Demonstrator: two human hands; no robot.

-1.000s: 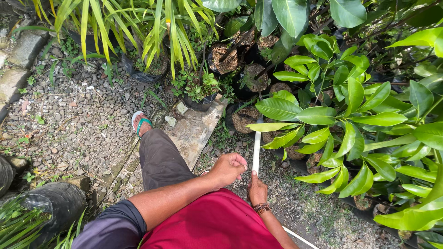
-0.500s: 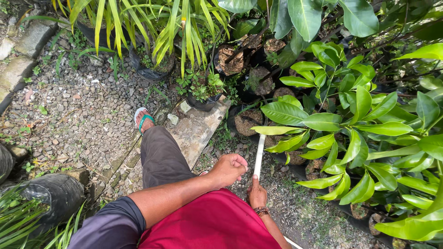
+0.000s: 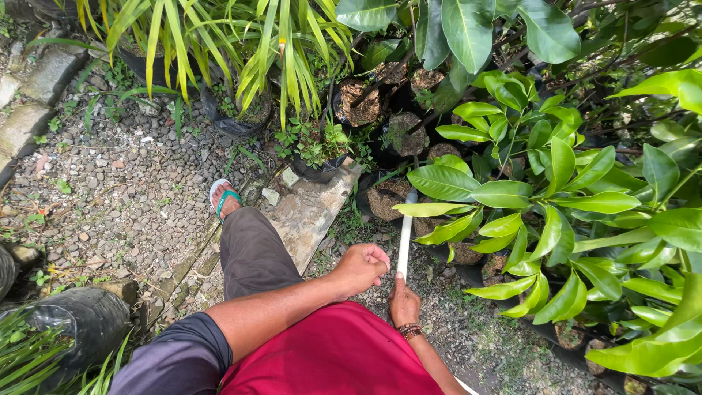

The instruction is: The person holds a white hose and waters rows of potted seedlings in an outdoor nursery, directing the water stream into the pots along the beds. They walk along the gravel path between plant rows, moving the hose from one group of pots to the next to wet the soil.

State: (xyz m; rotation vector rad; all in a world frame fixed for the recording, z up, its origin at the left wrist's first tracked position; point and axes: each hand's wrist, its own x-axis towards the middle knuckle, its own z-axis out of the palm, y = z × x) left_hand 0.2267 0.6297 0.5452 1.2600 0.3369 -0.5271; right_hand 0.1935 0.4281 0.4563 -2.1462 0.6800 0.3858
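White pipe [image 3: 404, 234] angles from the hands toward the potted plants [image 3: 504, 190], over gravel [image 3: 131, 197]. Right hand [image 3: 403, 303] wraps its lower end, thumb up along it. Left hand [image 3: 360, 268] is fisted beside it, touching; grip unclear.

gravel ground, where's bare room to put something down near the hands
Free: the gravel left of the sandalled foot, up to the stone edging, and the flat stone slab ahead. Crowded: right of the white pipe that both the left hand and right hand hold, potted leafy plants stand packed.
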